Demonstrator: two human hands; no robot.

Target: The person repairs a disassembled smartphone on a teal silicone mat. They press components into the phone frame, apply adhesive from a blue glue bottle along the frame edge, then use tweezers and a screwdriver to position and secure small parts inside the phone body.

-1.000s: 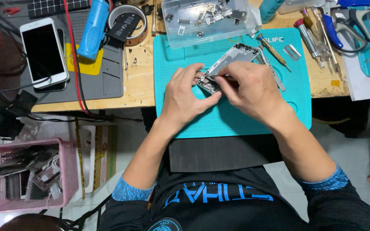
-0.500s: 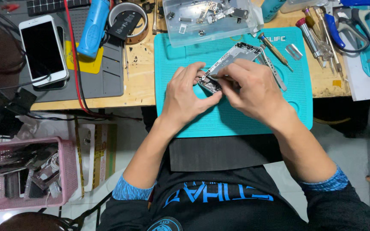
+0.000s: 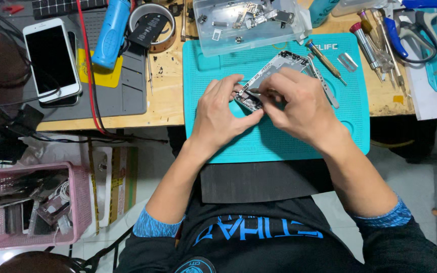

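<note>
An opened phone housing (image 3: 274, 71) lies at a slant on the teal work mat (image 3: 228, 146). My left hand (image 3: 223, 114) grips the housing's near end, thumb and fingers pinching its edges. My right hand (image 3: 299, 106) covers the middle of the housing and holds a thin dark tool (image 3: 255, 91) whose tip points into the near end. The parts under my right hand are hidden.
A clear parts tray (image 3: 249, 20) sits behind the mat. Screwdrivers (image 3: 324, 60) lie at the mat's right and beyond. A white phone (image 3: 51, 58) rests on a grey mat (image 3: 122, 96) at left, near a blue tool (image 3: 111, 30) and tape roll (image 3: 153, 23). A pink basket (image 3: 77, 202) stands on the floor.
Both hands stay on the phone housing. My right hand has shifted slightly with the tool; the housing has not visibly moved.
</note>
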